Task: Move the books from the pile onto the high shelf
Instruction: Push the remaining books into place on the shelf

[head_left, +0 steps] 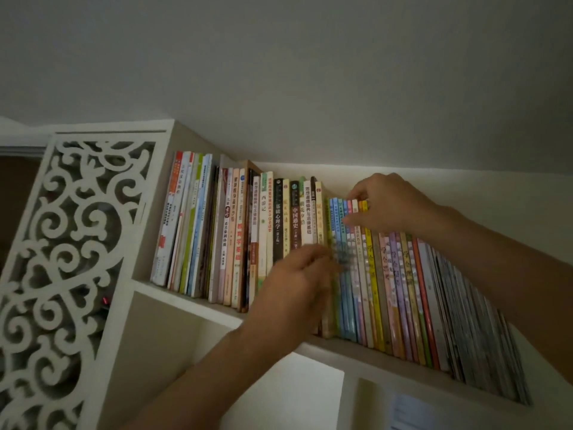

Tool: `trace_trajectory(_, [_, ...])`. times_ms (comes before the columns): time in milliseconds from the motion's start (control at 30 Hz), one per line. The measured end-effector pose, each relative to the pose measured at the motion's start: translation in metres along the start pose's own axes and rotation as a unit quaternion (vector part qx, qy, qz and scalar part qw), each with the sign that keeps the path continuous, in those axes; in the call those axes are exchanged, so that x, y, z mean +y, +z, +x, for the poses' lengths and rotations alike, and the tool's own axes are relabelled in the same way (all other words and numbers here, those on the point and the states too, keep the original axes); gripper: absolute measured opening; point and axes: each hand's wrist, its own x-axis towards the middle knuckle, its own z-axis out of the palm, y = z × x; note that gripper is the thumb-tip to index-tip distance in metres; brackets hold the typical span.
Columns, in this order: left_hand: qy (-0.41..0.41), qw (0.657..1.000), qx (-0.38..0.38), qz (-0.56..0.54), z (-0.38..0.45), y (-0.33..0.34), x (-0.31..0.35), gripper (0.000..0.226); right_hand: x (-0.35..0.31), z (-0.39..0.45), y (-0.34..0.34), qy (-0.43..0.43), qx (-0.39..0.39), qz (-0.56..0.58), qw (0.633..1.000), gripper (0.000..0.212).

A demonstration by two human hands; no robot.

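Note:
The high white shelf [198, 301] carries a long row of upright books. Taller books [279, 218] fill its left and middle part. Thin colourful books [381, 290] lean to the right of them. My right hand [384, 203] is at the top of the thin books, with fingers curled over their upper edges and the thumb on the spines, pinching a few of them. My left hand [294, 283] is lower, blurred by motion, its fingertips against the spines of the blue and green thin books [344, 293]. The blur hides how it holds. No pile of books is in view.
A white carved lattice panel [62, 243] stands at the left end of the bookcase. The ceiling slopes close above the book tops. Under the shelf are open white compartments [173, 352], and grey magazines [483, 336] lean at the row's far right.

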Motion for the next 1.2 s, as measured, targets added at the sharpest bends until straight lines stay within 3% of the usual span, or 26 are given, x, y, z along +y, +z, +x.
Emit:
trace_trajectory(67, [-0.051, 0.996, 0.066, -0.007, 0.002, -0.017, -0.02, 0.028, -0.01, 0.008, -0.005, -0.018, -0.017, 0.041, 0.999, 0.069])
trace_trajectory(167, [-0.089, 0.993, 0.081, 0.011, 0.028, -0.037, -0.045, 0.034, -0.022, 0.013, -0.005, -0.04, -0.027, 0.078, 0.996, 0.091])
trace_trajectory(300, [-0.071, 0.997, 0.007, 0.032, 0.068, -0.043, -0.063, 0.073, -0.02, 0.014, 0.004, -0.068, -0.042, 0.112, 0.99, 0.064])
trace_trajectory(400, [-0.077, 0.992, -0.084, 0.049, 0.083, -0.033, -0.069, 0.108, -0.017, 0.015, 0.009, -0.063, -0.025, 0.106, 0.992, 0.062])
trace_trajectory(467, [-0.081, 0.991, -0.092, 0.056, 0.084, -0.026, -0.072, 0.118, -0.015, 0.015, 0.011, -0.063, -0.02, 0.106, 0.992, 0.062])
trace_trajectory(667, [-0.067, 0.992, -0.083, 0.068, 0.086, -0.028, -0.076, 0.117, -0.015, 0.014, 0.012, -0.079, -0.018, 0.103, 0.991, 0.061])
trace_trajectory(833, [-0.11, 0.987, -0.118, -0.001, 0.099, -0.038, -0.072, 0.101, -0.013, 0.005, 0.002, -0.122, -0.082, 0.077, 0.986, 0.057])
trace_trajectory(1067, [-0.116, 0.983, -0.145, -0.001, 0.107, -0.043, -0.071, 0.096, -0.013, 0.003, 0.002, -0.106, -0.092, 0.083, 0.987, 0.085])
trace_trajectory(1200, [-0.172, 0.973, -0.071, -0.137, 0.103, -0.054, -0.078, 0.099, -0.011, 0.004, 0.006, -0.107, -0.078, 0.062, 0.989, 0.085])
